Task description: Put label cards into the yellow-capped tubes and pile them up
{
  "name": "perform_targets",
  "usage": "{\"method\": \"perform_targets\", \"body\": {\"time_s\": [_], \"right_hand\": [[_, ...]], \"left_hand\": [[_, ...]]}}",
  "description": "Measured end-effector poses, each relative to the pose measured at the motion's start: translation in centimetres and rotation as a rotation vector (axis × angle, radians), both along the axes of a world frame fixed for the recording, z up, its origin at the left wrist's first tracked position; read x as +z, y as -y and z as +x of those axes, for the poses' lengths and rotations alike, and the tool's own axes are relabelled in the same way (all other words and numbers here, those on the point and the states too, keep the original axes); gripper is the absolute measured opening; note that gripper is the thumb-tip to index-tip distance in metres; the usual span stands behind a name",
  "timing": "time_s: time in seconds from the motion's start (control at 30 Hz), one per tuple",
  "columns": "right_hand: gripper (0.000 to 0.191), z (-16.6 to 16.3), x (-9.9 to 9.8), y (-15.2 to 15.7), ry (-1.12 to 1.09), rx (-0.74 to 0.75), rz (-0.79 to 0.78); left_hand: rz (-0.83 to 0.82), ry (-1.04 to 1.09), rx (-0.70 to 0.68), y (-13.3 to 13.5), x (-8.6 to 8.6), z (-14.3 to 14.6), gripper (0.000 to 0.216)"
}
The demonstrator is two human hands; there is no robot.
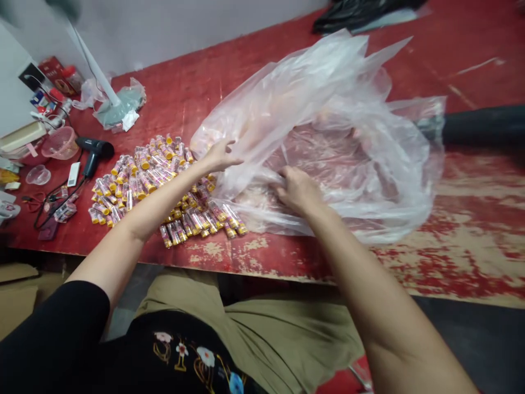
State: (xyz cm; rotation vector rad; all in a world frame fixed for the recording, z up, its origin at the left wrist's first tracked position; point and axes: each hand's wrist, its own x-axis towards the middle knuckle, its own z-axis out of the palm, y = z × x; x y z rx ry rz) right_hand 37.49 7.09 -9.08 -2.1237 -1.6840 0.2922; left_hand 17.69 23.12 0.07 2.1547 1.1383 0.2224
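Note:
A large clear plastic bag lies spread on the red table, its far side puffed up. My right hand has its fingers closed on the near part of the bag, by its hollow middle. Over the bag's left side reaches my left hand, fingers apart and holding nothing; whether it touches the plastic I cannot tell. Beneath my left forearm is a heap of small clear tubes with yellow caps. The heap runs up to the bag's left edge. Something yellowish shows faintly through the bag's left end.
A black hair dryer lies left of the heap. Behind it stands a desk lamp, with a pink basket farther left. A dark cylinder lies at the right. Black plastic rests at the back of the worn red table.

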Motion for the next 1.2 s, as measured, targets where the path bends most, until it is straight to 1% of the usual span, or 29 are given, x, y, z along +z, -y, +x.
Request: {"method": "perform_targets", "body": {"time_s": [0.07,0.17,0.27,0.33,0.4,0.47,0.53,0.6,0.63,0.67,0.73,0.77,0.8,0.83,0.9,0.97,1.1,1.2], "right_hand": [[0.031,0.8,0.0,-0.5,0.009,-0.05,-0.003],[0.03,1.8,0.0,-1.0,0.013,-0.124,-0.004],[0.028,3.2,0.0,-1.4,0.004,-0.185,0.004],[0.028,4.2,0.3,-1.5,-0.004,-0.234,0.013],[0.029,4.9,0.9,-1.4,-0.014,-0.28,0.027],[0.035,4.9,1.8,-1.0,-0.011,-0.325,0.073],[0.041,3.6,2.4,-0.1,-0.002,-0.34,0.155],[0.041,1.0,2.5,1.3,-0.018,-0.271,0.219],[0.042,-0.7,2.2,2.2,-0.044,-0.191,0.227],[0.046,-2.5,1.8,3.0,-0.07,-0.095,0.223],[0.065,-6.0,0.6,4.6,-0.069,0.069,0.202],[0.072,-7.5,0.0,5.2,-0.03,0.103,0.193],[0.074,-8.6,-0.6,5.7,0.022,0.108,0.187],[0.071,-9.5,-1.1,6.0,0.077,0.09,0.186],[0.062,-10.6,-2.0,6.3,0.143,0.048,0.199],[0.058,-11.0,-2.6,6.7,0.14,0.065,0.234],[0.058,-11.4,-3.3,7.4,0.058,0.163,0.289],[0.063,-11.4,-3.4,7.1,0.032,0.207,0.29]], "left_hand": [[0.101,-0.042,-0.026,0.5,0.7,-0.9,0.064],[0.296,-0.114,-0.124,2.5,1.6,-3.0,0.041],[0.393,-0.164,-0.232,5.2,2.0,-5.2,0.034],[0.393,-0.211,-0.251,6.6,1.9,-5.9,0.033],[0.35,-0.257,-0.238,7.3,1.5,-5.7,0.031],[0.298,-0.288,-0.214,7.3,0.8,-4.7,0.032],[0.258,-0.29,-0.193,7.0,-0.1,-3.3,0.038],[0.232,-0.265,-0.185,6.6,-1.1,-1.8,0.043],[0.221,-0.248,-0.184,6.4,-1.5,-1.0,0.042],[0.212,-0.234,-0.18,6.2,-2.0,-0.4,0.041],[0.199,-0.216,-0.162,5.9,-2.8,0.9,0.036],[0.195,-0.213,-0.151,5.7,-3.1,1.4,0.035],[0.193,-0.213,-0.14,5.5,-3.3,1.9,0.036],[0.196,-0.211,-0.131,5.1,-3.6,2.3,0.039],[0.211,-0.203,-0.124,4.3,-4.0,2.9,0.047],[0.227,-0.191,-0.127,3.3,-4.5,3.4,0.052],[0.245,-0.165,-0.145,1.4,-5.4,4.2,0.054],[0.257,-0.151,-0.159,0.2,-5.9,5.3,0.053]]}}
